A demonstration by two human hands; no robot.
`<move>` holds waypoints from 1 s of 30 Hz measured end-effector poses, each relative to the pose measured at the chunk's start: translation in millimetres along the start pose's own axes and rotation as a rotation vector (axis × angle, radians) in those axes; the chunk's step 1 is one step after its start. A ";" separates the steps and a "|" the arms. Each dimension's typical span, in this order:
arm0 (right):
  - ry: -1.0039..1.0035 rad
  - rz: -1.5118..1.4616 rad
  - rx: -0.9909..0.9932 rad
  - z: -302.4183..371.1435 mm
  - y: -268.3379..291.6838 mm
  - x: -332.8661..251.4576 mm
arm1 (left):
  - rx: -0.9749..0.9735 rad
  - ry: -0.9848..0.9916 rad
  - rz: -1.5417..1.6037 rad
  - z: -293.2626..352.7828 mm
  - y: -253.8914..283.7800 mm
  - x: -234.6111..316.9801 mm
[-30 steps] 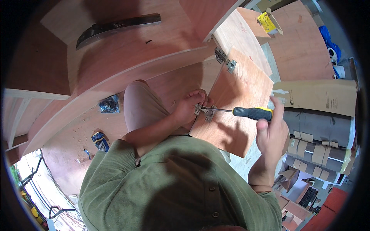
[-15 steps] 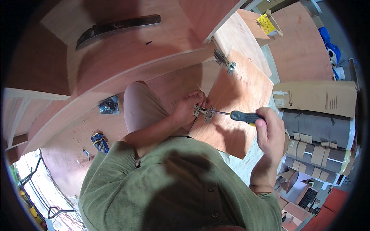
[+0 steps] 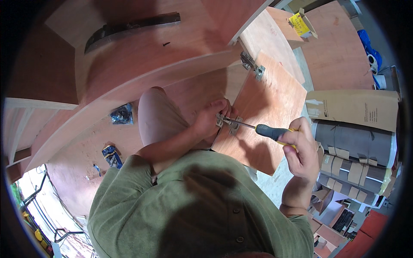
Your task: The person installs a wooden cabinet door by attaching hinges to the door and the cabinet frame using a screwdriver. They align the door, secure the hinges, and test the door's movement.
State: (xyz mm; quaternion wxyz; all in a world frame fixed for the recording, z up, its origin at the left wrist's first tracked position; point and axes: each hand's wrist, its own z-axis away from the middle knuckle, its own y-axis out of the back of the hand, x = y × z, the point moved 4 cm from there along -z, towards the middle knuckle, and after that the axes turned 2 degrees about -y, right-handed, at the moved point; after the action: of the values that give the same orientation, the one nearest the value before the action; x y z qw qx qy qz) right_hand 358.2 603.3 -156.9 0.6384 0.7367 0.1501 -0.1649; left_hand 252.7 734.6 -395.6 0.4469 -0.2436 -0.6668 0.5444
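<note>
My right hand (image 3: 301, 148) grips the yellow end of a screwdriver (image 3: 270, 131) with a dark grey and yellow handle. Its thin shaft runs left to a metal cabinet hinge (image 3: 234, 125) at the near edge of a wooden door panel (image 3: 269, 112). Bent around the hinge's arm is my left hand (image 3: 211, 117), its fingertips pressed together there; part of the hinge is hidden by them. A second hinge (image 3: 257, 71) sits at the panel's far end, beside the cabinet edge.
A dark curved strip (image 3: 129, 29) and a screw (image 3: 166, 44) lie on the cabinet surface. Left of my knee are a clear bag of hardware (image 3: 122, 115) and a blue packet (image 3: 112, 156). A yellow box (image 3: 300, 25) stands far right; wrapped grey panels (image 3: 352, 139) are at right.
My right hand has turned on the screwdriver handle, its fingers shifting round the yellow end. The screwdriver tilts slightly more. My left hand stays at the hinge.
</note>
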 end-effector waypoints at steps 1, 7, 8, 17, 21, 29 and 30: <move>0.099 -0.070 -0.052 -1.7 -0.3 -1.5 | -0.007 0.000 0.044 0.3 -0.1 -0.6; -0.520 0.122 0.082 -4.2 1.2 -7.9 | -0.008 -0.027 -0.083 1.9 -3.5 0.4; -0.475 0.131 0.133 -3.8 -3.6 -3.9 | -0.005 -0.027 -0.104 1.6 -1.6 -0.6; -0.116 -0.186 -0.096 1.2 3.7 -5.9 | 0.011 -0.018 -0.133 1.0 -0.7 0.3; -0.659 0.196 0.030 6.8 1.1 8.8 | -0.008 -0.005 -0.162 0.5 -6.1 0.4; 0.126 -0.361 -0.082 0.7 -3.4 0.6 | -0.001 -0.017 -0.165 0.4 -4.6 -0.1; 0.153 -0.252 -0.001 -4.4 -2.3 -2.1 | 0.009 -0.016 -0.160 0.6 -4.9 -0.5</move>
State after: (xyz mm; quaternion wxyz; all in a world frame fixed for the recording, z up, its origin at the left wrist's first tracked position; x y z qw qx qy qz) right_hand 355.5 608.0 -157.4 0.5997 0.7222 0.2897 -0.1869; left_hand 253.3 732.5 -391.2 0.4848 -0.1833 -0.6853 0.5117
